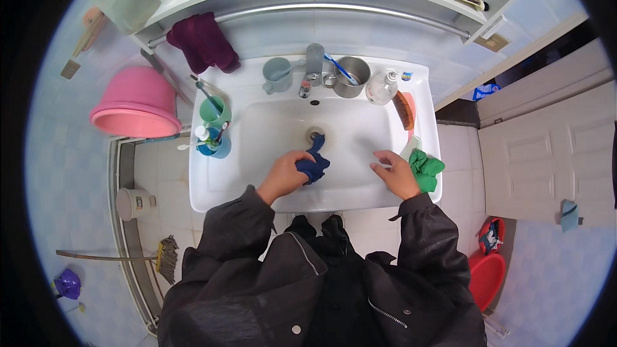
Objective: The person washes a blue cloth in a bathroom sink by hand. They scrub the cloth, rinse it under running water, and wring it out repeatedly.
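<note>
Bunched dark blue cloth (pixel 313 166) hangs from my left hand (pixel 285 175), its fingers closed on it over the near left part of the white sink (pixel 247 154). One end of the cloth trails toward the drain (pixel 314 133). My right hand (pixel 394 173) hovers over the basin's right side, fingers apart, holding nothing. Close beside it, a crumpled green cloth (pixel 427 171) lies on the sink's right rim. A pale soap-bar-like piece (pixel 410 148) sits just beyond that hand, partly hidden.
Along the back stand a faucet (pixel 314 64), a metal mug (pixel 351 77) with a blue toothbrush, a clear cup (pixel 277 74) and a pump bottle (pixel 383 88). A comb (pixel 403 110) lies at right. Toothbrush cups (pixel 214 110) line the left rim. A maroon towel (pixel 203 43) hangs from the rail.
</note>
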Demonstrator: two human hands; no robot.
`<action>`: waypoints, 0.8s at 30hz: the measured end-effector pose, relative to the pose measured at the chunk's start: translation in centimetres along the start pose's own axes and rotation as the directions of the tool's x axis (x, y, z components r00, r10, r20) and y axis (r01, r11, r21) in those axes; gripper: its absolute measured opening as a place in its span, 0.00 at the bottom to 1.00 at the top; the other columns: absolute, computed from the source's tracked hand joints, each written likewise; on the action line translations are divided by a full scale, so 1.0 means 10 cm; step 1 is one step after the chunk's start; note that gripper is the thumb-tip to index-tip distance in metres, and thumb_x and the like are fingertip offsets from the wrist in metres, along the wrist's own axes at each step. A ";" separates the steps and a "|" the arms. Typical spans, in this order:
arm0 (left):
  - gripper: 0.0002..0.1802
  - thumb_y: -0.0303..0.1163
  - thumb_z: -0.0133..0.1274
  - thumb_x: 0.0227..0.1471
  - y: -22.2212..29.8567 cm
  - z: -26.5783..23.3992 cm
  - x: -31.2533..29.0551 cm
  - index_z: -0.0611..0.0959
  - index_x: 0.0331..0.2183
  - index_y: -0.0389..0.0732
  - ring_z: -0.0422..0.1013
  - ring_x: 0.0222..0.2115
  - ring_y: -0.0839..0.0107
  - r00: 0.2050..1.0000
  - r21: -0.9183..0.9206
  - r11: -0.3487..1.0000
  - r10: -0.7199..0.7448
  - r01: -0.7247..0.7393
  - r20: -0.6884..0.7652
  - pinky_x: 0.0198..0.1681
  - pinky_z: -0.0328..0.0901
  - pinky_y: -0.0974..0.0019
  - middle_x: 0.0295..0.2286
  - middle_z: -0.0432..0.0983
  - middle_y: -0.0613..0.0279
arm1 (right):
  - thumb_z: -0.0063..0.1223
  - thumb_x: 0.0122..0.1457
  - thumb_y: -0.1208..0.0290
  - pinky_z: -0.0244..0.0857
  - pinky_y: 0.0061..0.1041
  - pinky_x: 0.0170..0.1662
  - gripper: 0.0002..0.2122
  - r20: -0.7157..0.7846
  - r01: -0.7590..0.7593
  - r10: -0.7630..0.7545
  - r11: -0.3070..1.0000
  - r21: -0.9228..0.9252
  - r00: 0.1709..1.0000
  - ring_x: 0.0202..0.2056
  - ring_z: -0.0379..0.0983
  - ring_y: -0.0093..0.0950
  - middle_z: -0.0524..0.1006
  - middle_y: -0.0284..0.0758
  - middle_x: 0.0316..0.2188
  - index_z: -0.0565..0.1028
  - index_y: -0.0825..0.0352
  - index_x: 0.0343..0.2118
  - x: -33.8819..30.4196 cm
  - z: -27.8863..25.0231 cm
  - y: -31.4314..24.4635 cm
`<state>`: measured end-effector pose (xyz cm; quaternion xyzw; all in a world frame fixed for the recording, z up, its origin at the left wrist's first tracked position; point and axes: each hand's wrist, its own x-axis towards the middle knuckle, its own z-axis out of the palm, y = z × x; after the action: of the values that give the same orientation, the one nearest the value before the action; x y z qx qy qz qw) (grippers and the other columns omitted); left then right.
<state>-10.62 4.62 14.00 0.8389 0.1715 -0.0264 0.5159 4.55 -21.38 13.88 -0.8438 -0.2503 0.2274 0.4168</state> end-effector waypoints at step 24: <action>0.19 0.27 0.54 0.35 -1.14 -0.50 -0.84 0.80 0.36 0.49 0.66 0.39 0.44 0.947 0.373 0.870 -0.285 0.321 -0.151 0.43 0.65 0.53 0.38 0.73 0.54 | 0.37 0.57 0.81 0.61 0.46 0.59 0.17 0.366 -0.367 -0.035 -0.134 0.920 0.930 0.52 0.66 0.50 0.65 0.57 0.49 0.57 0.86 0.47 2.15 0.54 -1.46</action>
<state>-22.80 11.46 8.41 0.8882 0.3155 -0.1025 0.3180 14.55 2.65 19.10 -0.2357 0.0600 0.5002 0.8311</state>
